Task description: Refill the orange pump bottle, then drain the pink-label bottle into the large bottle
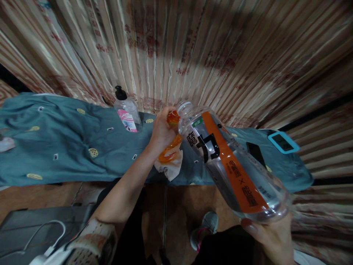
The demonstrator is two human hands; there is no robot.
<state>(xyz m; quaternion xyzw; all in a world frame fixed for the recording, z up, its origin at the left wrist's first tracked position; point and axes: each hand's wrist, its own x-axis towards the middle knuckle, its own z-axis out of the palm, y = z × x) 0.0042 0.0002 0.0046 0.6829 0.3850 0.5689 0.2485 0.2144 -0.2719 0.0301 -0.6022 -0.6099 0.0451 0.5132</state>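
My left hand [162,129] is closed around a small bottle of orange liquid [168,151], which stands on or just over a crumpled white tissue [173,169]. With my right hand [271,235] I grip the base of a large clear plastic bottle [234,165] with an orange label and black lettering. This bottle is tilted, its open white-ringed mouth pointing up and left beside the orange bottle's top. Whether the two necks touch, I cannot tell. Part of the orange bottle is hidden by my left hand.
A clear pump bottle [128,112] with a black top stands on the teal cloth [68,147]. To the right lie a dark phone [256,152] and a blue-framed digital display [283,142]. Pleated curtains [171,48] hang behind. A grey case [35,228] with a white cable sits lower left.
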